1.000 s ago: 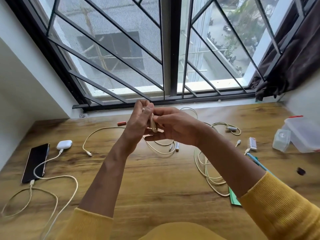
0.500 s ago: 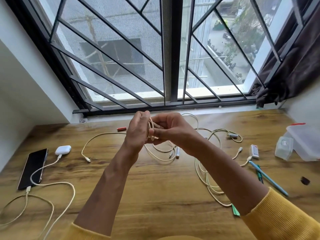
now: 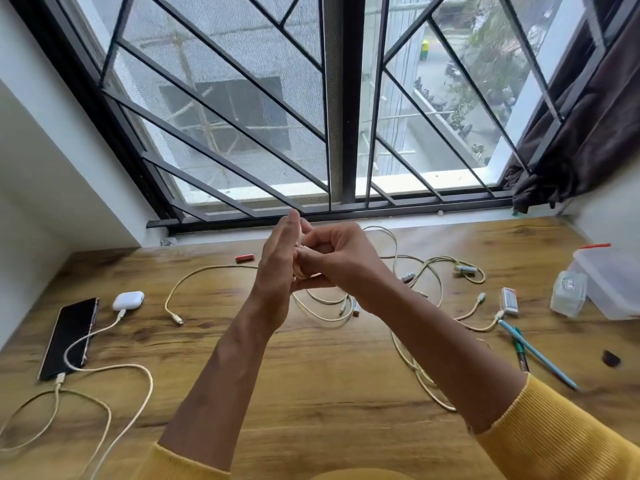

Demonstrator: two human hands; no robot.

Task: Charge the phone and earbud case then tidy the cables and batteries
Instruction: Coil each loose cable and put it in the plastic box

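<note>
Wood-grain table (image 3: 311,393), glossy black phone (image 3: 71,336), smooth white earbud case (image 3: 128,300).

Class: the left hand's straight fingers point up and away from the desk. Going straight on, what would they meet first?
Probably the window grille behind the left hand; nothing shows between, though depth is unclear.

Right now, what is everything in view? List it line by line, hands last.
Phone: 1, black, far left of the desk, cable plugged in.
Earbud case: 1, white, beside the phone, cabled.
Loose cables: several, cream, mid-desk, tangled.
Red battery: 1, near the window.
Plastic box: 1, clear, right edge.
Pens: 2, blue and dark, right.
Desk: 1, wood.
Left hand: fingers straight, cable coiled around them.
Right hand: pinches the cable, winding.
</note>
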